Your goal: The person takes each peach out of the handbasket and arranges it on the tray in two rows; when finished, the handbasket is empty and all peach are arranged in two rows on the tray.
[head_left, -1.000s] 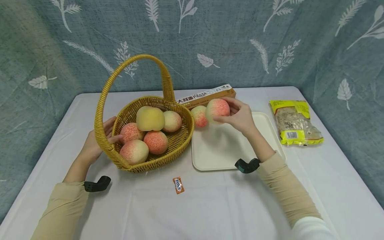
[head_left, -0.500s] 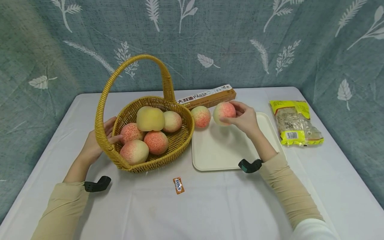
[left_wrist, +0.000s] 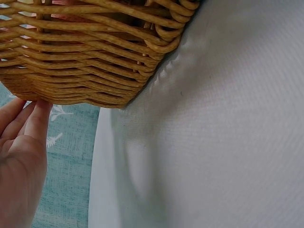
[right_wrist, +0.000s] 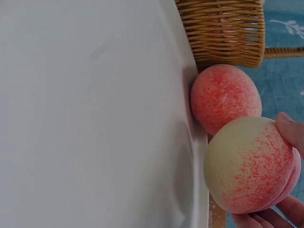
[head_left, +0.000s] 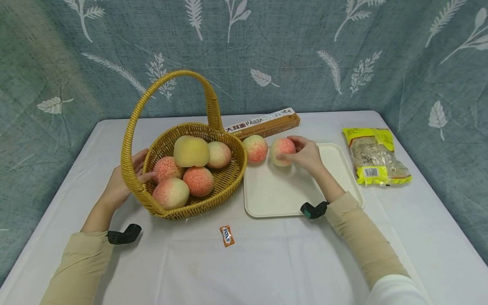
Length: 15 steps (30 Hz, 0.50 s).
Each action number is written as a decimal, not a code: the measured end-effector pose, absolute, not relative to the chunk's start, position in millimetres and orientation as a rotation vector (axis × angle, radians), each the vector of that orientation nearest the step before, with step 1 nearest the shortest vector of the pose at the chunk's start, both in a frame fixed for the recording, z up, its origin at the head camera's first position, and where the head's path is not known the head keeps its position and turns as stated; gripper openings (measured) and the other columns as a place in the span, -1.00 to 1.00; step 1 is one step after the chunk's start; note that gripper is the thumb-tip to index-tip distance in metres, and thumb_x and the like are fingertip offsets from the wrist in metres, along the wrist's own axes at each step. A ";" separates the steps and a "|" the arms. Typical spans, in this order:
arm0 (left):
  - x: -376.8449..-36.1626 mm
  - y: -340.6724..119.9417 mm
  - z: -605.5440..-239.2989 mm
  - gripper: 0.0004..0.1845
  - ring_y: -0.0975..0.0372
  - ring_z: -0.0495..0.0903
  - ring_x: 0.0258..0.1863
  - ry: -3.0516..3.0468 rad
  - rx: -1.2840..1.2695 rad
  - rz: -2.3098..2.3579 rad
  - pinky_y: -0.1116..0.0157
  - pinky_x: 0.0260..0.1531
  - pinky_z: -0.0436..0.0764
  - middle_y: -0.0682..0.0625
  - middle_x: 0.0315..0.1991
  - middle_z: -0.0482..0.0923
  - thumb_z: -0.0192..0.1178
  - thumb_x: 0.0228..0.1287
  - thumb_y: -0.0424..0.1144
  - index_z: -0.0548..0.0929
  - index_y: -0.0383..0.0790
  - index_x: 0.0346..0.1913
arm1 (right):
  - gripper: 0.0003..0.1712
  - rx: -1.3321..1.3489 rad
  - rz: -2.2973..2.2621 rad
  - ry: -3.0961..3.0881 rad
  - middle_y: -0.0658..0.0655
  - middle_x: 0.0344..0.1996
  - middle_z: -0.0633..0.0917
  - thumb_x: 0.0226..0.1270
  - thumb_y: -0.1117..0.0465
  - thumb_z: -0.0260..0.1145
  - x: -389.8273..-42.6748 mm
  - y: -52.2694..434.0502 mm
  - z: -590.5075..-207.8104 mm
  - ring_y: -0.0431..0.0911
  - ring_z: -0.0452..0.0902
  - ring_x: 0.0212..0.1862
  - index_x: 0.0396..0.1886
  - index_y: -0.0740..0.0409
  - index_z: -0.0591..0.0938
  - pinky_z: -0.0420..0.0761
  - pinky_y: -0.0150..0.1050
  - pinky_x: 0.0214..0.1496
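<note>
Two peaches (head_left: 256, 148) (head_left: 282, 151) at tray's (head_left: 282, 199) far edge, one in right hand (head_left: 306, 154).

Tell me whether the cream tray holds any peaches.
Two: the right hand grips one peach at the cream tray's far edge, beside another peach.

Head view high, forward-down, wrist views close, sharing basket (head_left: 198, 169)
</note>
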<state>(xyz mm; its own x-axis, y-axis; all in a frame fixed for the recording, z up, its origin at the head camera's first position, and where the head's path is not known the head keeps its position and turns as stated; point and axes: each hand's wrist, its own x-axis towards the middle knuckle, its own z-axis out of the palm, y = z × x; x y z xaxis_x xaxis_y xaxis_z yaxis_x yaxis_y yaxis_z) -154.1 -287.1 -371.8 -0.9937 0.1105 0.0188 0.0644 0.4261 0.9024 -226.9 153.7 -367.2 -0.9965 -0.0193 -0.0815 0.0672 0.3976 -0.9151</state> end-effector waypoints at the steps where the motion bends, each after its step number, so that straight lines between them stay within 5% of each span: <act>1: -154.4 -287.2 -372.1 -0.23 0.05 0.13 0.24 2.615 0.162 1.655 0.61 0.01 0.28 -0.19 0.30 0.08 0.16 0.17 -0.27 -0.03 -0.20 0.36 | -0.22 0.046 -1.667 2.567 0.15 -0.02 0.53 -0.22 0.12 0.51 -227.0 153.3 -368.3 -0.05 0.47 -0.07 0.09 0.20 0.45 0.49 -0.26 -0.08; 15: -156.6 -289.8 -375.8 -0.23 0.07 0.14 0.24 2.606 0.156 1.664 0.60 0.00 0.29 -0.19 0.30 0.08 0.16 0.17 -0.28 -0.03 -0.20 0.37 | -0.20 -0.002 -1.579 2.654 0.15 0.01 0.51 -0.24 0.09 0.52 -230.7 147.4 -376.8 -0.04 0.44 -0.01 0.09 0.20 0.45 0.46 -0.24 -0.01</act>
<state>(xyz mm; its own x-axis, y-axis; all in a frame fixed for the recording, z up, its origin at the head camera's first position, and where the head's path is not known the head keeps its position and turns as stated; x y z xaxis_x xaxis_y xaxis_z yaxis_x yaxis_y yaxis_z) -156.6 -289.8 -375.8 -0.9938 0.1097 0.0155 0.0602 0.4176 0.9066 -230.7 147.4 -376.8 -0.9985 -0.0289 -0.0455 0.0262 0.4774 -0.8783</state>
